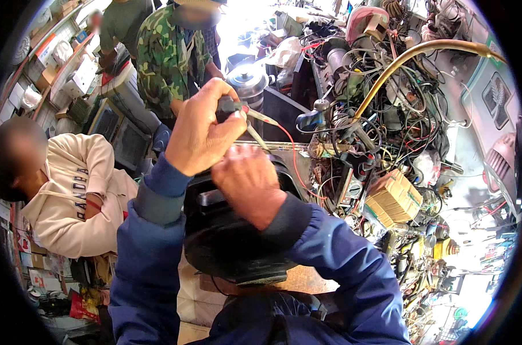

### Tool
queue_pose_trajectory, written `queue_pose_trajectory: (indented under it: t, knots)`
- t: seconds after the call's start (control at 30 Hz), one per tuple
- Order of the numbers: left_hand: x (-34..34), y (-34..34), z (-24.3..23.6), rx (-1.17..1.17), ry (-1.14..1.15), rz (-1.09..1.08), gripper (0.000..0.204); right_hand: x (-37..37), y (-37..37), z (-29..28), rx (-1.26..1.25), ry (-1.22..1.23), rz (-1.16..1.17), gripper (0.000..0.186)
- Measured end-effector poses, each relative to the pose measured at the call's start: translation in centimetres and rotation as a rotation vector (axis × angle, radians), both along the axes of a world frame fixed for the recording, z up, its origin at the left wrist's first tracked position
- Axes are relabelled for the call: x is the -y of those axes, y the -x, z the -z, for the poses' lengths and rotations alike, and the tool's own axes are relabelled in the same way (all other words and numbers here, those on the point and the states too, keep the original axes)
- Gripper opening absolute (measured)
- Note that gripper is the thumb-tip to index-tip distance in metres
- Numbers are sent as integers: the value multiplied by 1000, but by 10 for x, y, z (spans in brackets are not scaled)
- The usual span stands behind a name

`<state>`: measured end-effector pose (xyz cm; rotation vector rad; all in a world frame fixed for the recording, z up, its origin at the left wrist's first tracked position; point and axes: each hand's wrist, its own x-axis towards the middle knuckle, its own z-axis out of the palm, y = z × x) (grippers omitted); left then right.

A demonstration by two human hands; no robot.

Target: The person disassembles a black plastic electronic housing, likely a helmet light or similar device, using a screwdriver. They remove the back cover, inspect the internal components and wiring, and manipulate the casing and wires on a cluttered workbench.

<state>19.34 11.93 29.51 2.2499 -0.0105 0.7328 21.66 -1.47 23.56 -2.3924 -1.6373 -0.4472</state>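
Observation:
My left hand is closed on a small dark plug-like piece, raised over a black appliance. A pale probe with a thin red wire touches or nearly touches the piece's right end. A pale cord or rod slants down from there behind my right hand. That hand is lower, over the appliance, with its fingers curled; what they hold, if anything, is hidden. The red wire loops down to the right toward the tangle of parts.
People stand ahead and at left. Beyond my hands are a steel pot and dark panels. Tangled cables, a curved brass-coloured tube, a cardboard box and small parts crowd the right. Shelves with boxes line the left.

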Motion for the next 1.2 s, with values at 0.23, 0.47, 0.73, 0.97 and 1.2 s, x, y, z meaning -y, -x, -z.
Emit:
queue_pose_trajectory:
  t: [0.23, 0.47, 0.73, 0.97, 1.2]
  knots:
    - [1, -24, 2, -136, -98, 153, 19, -32, -2, 29, -82, -158, -346, 14]
    - [-68, 5, -3, -82, 238, -105, 16, -59, -26, 51, -11, -186, -206, 9]
    - [-38, 35, 8, -118, 178, -270, 17, -75, -157, 150, -201, 8, 0, 15]
    - [-11, 47, 84, -212, 231, -320, 17, -61, -195, 254, -301, 106, 88, 24]
    - [2, 65, 141, -360, 471, -385, 15, -29, -169, 326, -488, 90, 75, 20]
